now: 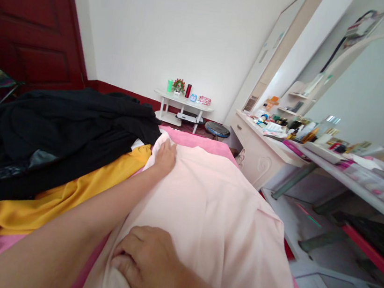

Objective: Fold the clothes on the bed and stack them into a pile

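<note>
A pale pink cloth lies spread out in front of me with soft folds; whether it is a garment I cannot tell. Its far left corner is under my left hand, whose fingers are closed on the bunched edge there. Closer to me, my right hand has its fingers curled round the cloth's near left edge, where the fabric gathers. Beneath it shows a brighter pink bed cover. My left forearm crosses over a yellow cloth beside the pale pink one.
Black clothes are heaped on the left. Beyond the bed stands a small white table with a flower pot and cups, near a round stool. On the right, a dressing table and a metal rack hold bottles and boxes.
</note>
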`<state>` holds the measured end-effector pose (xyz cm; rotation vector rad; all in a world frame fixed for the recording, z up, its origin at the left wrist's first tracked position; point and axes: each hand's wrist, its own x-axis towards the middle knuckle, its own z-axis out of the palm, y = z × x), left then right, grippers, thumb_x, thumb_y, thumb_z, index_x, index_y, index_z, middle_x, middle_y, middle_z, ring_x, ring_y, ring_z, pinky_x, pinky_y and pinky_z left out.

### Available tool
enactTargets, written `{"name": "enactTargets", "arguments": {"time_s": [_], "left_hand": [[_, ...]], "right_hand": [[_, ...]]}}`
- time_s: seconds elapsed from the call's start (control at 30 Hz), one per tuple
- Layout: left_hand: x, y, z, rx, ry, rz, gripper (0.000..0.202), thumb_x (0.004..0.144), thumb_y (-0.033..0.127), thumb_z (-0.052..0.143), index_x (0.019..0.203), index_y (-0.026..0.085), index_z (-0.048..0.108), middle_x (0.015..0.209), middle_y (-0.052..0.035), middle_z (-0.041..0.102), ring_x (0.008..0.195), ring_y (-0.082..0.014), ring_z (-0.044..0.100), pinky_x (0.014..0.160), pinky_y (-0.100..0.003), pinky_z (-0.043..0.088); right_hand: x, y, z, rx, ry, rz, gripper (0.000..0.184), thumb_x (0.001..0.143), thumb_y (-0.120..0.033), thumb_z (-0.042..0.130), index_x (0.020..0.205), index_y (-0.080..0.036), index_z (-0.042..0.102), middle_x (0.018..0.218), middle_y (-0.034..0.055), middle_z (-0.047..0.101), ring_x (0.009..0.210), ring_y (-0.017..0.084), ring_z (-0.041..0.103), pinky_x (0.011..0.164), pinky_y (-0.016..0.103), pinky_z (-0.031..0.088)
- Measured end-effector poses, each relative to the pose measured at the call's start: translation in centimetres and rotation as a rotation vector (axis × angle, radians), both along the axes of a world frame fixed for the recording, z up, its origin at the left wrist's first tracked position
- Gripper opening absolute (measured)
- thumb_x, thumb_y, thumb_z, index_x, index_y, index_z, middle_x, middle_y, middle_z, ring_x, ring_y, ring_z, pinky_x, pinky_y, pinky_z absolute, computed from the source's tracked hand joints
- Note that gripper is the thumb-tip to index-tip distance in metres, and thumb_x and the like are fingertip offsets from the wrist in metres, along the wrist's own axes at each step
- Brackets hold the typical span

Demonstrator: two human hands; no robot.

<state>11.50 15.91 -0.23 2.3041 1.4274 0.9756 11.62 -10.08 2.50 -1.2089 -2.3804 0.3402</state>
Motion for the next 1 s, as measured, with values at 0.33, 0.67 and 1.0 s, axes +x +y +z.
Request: {"name": "enactTargets", "arguments": {"time_s": [0.33,0.67,1.0], "left_hand": [[-8.4,-11.9,-0.5,0.106,0.552,-0.383,0.063,0.093,0.055,0.025,0.145,0.021,0.030,0.154,-0.0117,0.019,0.143,-0.0267,0.011,0.113,-0.047,0.015],[-12.2,-17.2,-0.2,0.186,0.445,-0.559,0.052,0.095,0.046,0.030,0.143,0.026,0.036,0.153,-0.0081,0.024,0.141,-0.0252,0.020,0.114,-0.049,0.011],[-12.5,-18.0,0.8,0.163,0.347,-0.830,0.044,0.097,0.037,0.031,0.140,0.031,0.040,0.149,-0.0008,0.035,0.138,-0.0176,0.028,0.114,-0.037,0.019]], "right_hand": [[0.4,-0.6,0.2,-0.057,0.205,-0.045,0.014,0.088,-0.029,0.054,0.089,-0.020,0.066,0.085,-0.0010,0.067,0.079,0.011,0.060,0.072,0.019,0.041],[20.4,-9.2,5.7,0.007,-0.194,-1.182,0.020,0.082,-0.030,0.052,0.094,-0.019,0.064,0.077,0.0050,0.066,0.069,0.018,0.059,0.061,0.026,0.039],[26.1,-14.3,2.4,-0.601,0.109,-1.228,0.031,0.069,-0.035,0.065,0.054,-0.021,0.042,0.036,-0.0080,0.037,0.035,0.007,0.032,0.038,0.020,0.024]]}}
